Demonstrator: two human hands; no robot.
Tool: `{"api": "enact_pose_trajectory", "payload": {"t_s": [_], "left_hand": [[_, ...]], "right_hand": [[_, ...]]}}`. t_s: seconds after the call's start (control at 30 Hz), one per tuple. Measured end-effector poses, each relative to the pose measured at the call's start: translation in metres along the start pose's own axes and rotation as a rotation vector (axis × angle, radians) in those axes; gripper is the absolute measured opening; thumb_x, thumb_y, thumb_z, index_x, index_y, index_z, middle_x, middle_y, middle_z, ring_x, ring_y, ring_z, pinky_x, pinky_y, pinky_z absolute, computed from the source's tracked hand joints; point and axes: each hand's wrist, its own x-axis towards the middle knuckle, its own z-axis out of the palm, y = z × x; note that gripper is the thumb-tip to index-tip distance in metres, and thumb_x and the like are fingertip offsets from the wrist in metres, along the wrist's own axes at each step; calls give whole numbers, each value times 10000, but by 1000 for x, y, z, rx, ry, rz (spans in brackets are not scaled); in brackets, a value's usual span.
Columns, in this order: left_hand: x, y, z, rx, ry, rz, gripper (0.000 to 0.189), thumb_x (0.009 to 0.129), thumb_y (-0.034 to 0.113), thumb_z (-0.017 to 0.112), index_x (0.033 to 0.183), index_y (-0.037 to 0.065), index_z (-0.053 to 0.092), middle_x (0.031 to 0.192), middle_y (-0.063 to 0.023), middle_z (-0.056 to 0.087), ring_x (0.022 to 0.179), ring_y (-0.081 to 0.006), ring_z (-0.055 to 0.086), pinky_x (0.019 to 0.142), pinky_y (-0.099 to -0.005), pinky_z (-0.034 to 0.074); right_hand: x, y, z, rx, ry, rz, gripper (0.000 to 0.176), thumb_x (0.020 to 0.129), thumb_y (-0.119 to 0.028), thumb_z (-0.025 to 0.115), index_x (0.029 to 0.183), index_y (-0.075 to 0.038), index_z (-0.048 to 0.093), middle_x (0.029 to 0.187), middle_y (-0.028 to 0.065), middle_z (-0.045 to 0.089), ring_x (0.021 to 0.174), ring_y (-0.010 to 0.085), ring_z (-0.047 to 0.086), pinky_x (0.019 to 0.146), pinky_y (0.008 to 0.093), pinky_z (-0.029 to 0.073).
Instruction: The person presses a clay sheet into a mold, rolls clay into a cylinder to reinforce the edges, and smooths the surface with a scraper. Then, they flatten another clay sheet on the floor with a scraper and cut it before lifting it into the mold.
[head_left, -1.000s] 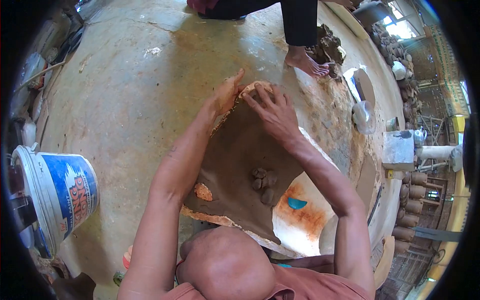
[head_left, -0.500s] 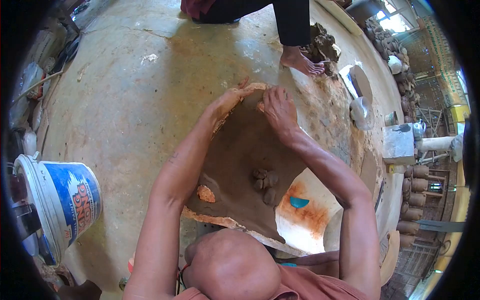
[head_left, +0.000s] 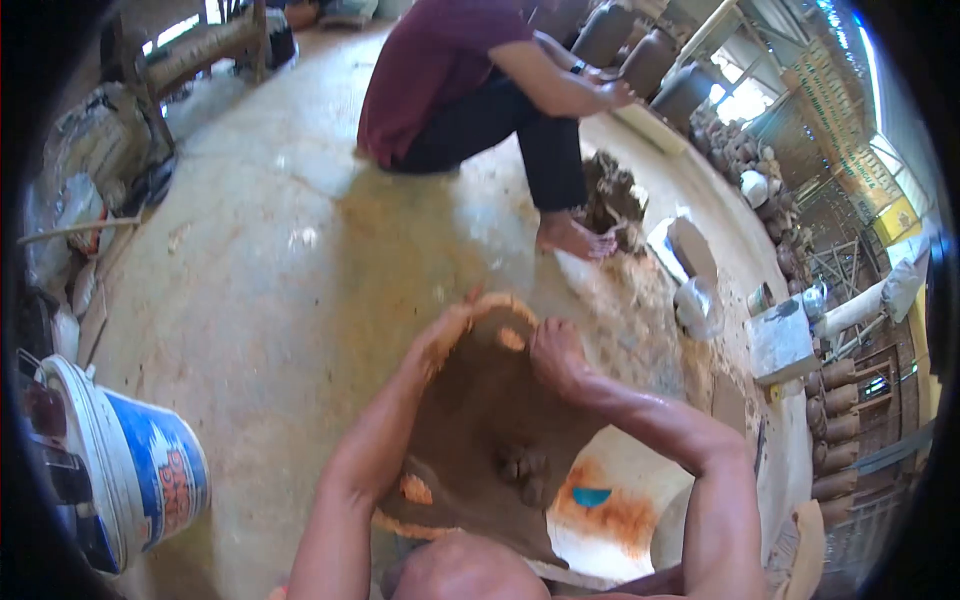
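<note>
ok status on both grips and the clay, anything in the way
Left grip at left edge of clay sheet. Right grip curled at right edge. Clay lumps on sheet, apart from both grips.

A worn, stained floor (head_left: 250,400) spreads out before me. On it, to my left, stands a white and blue paint bucket (head_left: 150,470); ahead, a person's bare foot (head_left: 578,238) rests beside a rough, dark heap (head_left: 612,195), and a clear plastic container (head_left: 697,308) sits to the right

Brown sheet (head_left: 470,410) partly hidden, seated person (head_left: 440,90) cropped
</note>
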Motion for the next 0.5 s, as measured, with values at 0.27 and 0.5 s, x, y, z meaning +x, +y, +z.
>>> {"api": "enact_pose_trajectory", "payload": {"t_s": [0.27,0.5], "left_hand": [[-5,10,3,56,-11,-44,812,1043,295,554,1709,105,130,1736,-128,258,1569,-273,289,1264,-418,287],[-17,13,9,60,-18,-3,850,990,314,617,1697,87,204,1707,-128,316,1539,-284,348,1253,-415,300]], "right_hand": [[-2,7,7,96,-26,-81,193,887,-254,673,884,-97,785,867,93,743,828,245,694,628,400,504],[-40,14,23,303,-147,61,462,977,-522,627,879,-112,816,893,120,780,882,282,769,728,442,580]]}}
